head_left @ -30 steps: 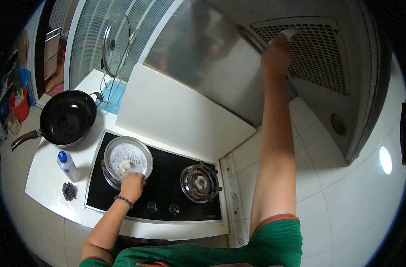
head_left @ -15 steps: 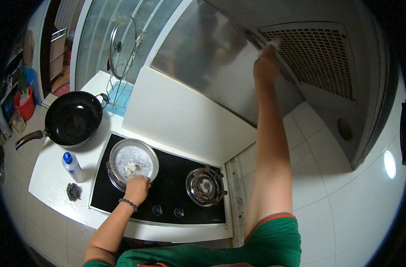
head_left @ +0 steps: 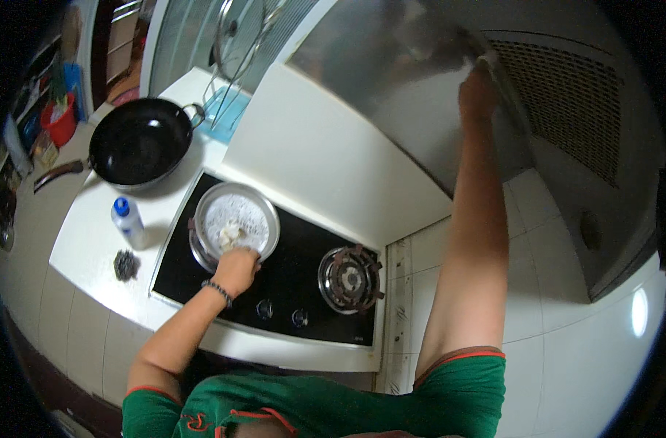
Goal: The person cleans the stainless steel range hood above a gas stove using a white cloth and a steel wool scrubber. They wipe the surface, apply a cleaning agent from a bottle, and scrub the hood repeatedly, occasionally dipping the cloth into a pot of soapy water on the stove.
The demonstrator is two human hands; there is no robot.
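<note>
A round steel pot point(head_left: 273, 235) of whitish, foamy water stands on the left burner. A crumpled off-white lump point(head_left: 231, 235), like a wet rag, lies in the water near the rim. At the pot's near side, my left hand point(head_left: 236, 270) is closed around the rim or handle; its fingertips are partly hidden. My right arm reaches high to the range hood point(head_left: 552, 109). There my right hand point(head_left: 479, 95), dim and blurred, is closed against the steel beside the grille. A small pale thing point(head_left: 488, 58) shows at its fingers, too unclear to name.
The black glass hob point(head_left: 201, 292) has a free right burner point(head_left: 349, 279) and two knobs. On the white counter are a black wok point(head_left: 139, 142), a blue-capped bottle point(head_left: 128, 223) and a dark scouring ball point(head_left: 125, 265). A glass lid point(head_left: 231, 29) leans in a rack behind.
The whole view has shifted, so the counter and hob sit higher in it. My right hand has moved slightly along the hood's steel. My left hand stays at the pot.
</note>
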